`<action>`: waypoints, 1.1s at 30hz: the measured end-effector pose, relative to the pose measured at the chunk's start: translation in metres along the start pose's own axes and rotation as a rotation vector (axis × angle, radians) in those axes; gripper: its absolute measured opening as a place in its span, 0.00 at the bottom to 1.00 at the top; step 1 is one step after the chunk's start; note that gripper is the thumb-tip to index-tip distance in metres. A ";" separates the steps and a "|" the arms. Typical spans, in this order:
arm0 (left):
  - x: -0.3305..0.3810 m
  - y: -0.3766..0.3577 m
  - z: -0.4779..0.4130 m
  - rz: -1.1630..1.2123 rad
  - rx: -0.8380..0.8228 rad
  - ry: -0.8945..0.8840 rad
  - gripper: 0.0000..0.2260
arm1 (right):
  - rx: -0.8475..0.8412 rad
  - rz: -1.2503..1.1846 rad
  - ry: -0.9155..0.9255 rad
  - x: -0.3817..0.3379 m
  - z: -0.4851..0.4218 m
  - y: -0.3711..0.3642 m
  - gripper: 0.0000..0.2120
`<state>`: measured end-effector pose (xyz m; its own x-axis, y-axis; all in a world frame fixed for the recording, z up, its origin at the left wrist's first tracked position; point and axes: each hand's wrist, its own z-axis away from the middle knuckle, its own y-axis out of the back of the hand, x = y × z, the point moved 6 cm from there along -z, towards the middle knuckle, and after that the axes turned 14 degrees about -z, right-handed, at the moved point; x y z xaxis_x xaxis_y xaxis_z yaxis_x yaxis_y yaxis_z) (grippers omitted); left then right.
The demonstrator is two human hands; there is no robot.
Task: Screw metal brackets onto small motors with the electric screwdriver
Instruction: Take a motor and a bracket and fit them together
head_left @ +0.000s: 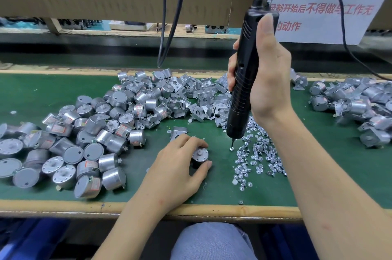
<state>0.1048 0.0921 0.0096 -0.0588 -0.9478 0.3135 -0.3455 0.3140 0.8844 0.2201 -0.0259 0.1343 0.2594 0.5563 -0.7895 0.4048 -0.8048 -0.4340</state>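
Observation:
My left hand point(178, 166) grips a small round silver motor point(200, 154) standing shaft-up on the green mat point(38, 94), fingers curled round its sides. Just behind the hand lies a bent metal bracket point(177, 132). My right hand point(265, 81) holds the black electric screwdriver point(244, 81) upright. Its bit points down at a single screw point(231, 149) on the mat, right of the motor. A scatter of loose screws point(257, 158) lies under my right forearm.
A heap of bare motors point(70, 143) fills the left of the mat and a pile of brackets point(197, 98) sits at the middle back. Motors with brackets on them point(356, 107) lie at the right. Black cables point(169, 15) hang in front of a cardboard wall.

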 end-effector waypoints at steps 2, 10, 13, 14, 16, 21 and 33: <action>-0.001 0.000 0.000 0.003 -0.004 0.002 0.12 | -0.005 -0.002 0.001 0.000 0.000 -0.001 0.31; 0.000 -0.001 0.000 0.010 0.000 0.001 0.12 | 0.006 0.001 -0.002 -0.002 0.000 0.001 0.31; 0.000 0.000 0.000 0.008 0.005 0.000 0.12 | 0.004 -0.001 -0.002 -0.001 0.000 0.001 0.31; 0.000 0.000 0.000 0.004 0.006 -0.001 0.12 | 0.003 -0.002 -0.001 -0.001 0.000 0.002 0.31; 0.000 0.000 0.000 0.001 0.005 0.001 0.12 | -0.001 -0.003 0.002 0.000 0.000 0.002 0.30; -0.001 -0.001 0.000 0.007 0.002 0.005 0.13 | -0.006 0.001 0.005 0.000 0.000 0.002 0.31; -0.016 0.019 -0.002 0.064 0.189 0.143 0.11 | 0.001 0.029 0.063 0.001 0.006 -0.001 0.30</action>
<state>0.1012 0.1130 0.0224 0.0426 -0.9045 0.4243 -0.5151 0.3440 0.7850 0.2150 -0.0257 0.1316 0.3256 0.5444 -0.7731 0.3952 -0.8211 -0.4117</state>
